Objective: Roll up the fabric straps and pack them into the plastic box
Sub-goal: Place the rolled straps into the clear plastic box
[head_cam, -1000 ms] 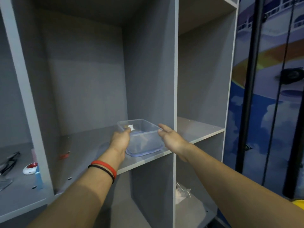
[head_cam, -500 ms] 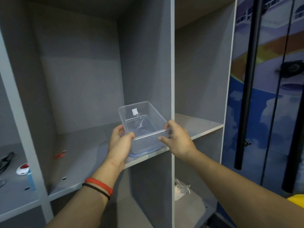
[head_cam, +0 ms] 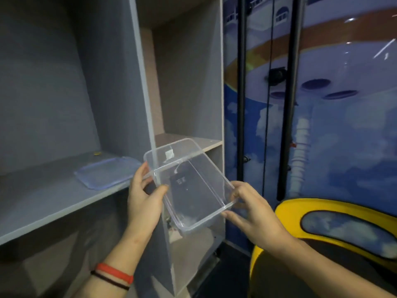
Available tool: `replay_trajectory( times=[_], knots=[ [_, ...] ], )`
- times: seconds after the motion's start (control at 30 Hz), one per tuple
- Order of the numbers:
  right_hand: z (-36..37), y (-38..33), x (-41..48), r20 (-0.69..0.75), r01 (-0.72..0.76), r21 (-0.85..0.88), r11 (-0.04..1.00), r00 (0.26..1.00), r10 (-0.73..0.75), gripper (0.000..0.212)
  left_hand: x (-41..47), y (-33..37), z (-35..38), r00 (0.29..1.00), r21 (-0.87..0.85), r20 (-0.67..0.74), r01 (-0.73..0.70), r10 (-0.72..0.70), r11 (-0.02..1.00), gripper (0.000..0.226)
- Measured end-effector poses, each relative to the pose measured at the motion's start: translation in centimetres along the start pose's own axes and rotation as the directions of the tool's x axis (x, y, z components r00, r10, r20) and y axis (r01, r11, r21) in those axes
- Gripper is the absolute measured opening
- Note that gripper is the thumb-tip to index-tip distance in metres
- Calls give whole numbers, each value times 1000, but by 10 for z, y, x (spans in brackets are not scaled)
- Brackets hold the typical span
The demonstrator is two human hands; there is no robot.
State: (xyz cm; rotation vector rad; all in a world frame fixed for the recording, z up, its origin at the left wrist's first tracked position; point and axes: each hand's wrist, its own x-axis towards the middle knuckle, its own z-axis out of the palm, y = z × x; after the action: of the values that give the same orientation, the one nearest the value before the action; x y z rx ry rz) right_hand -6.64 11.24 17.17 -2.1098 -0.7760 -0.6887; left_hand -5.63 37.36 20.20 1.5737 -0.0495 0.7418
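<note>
Just in front of the grey shelf (head_cam: pixel 53 201), past its front edge and off its surface, a clear plastic box (head_cam: pixel 193 190) is held between two bare hands, tilted so its open top faces the camera. The left hand (head_cam: pixel 144 203) grips the box's left wall, thumb hooked over the rim and fingers curled behind. The right hand (head_cam: pixel 255 214) holds the near right corner, fingers curled underneath. A small white sticker (head_cam: pixel 169 154) shows on the box's far wall. On the shelf itself, near its front edge, lies a flat bluish lid (head_cam: pixel 107 172). A red band (head_cam: pixel 113 274) and a thin black band (head_cam: pixel 109 281) circle the left wrist. Right of the shelf, low down, is a curved yellow shape (head_cam: pixel 287 216).
</note>
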Motion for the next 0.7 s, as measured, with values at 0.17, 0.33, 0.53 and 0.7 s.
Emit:
replay_trajectory(
  times=[0.17, 0.33, 0.53, 0.7],
  knots=[
    [-51, 50, -90, 3, -198, -83, 977, 980, 199, 30, -50, -38, 93, 965, 35, 245, 83, -89, 996, 67],
    [-85, 96, -179, 1, -417, -144, 898, 907, 421, 30, -116, -94, 189, 885, 92, 413, 195, -216, 976, 60],
    [-124, 135, -272, 70, -704, -98, 703, 700, 711, 52, -198, -151, 274, 752, 225, 588, 201, -297, 953, 58],
    [-140, 162, -306, 98, -810, -124, 573, 564, 820, 51, -244, -188, 307, 640, 298, 689, 179, -341, 938, 67]
  ],
)
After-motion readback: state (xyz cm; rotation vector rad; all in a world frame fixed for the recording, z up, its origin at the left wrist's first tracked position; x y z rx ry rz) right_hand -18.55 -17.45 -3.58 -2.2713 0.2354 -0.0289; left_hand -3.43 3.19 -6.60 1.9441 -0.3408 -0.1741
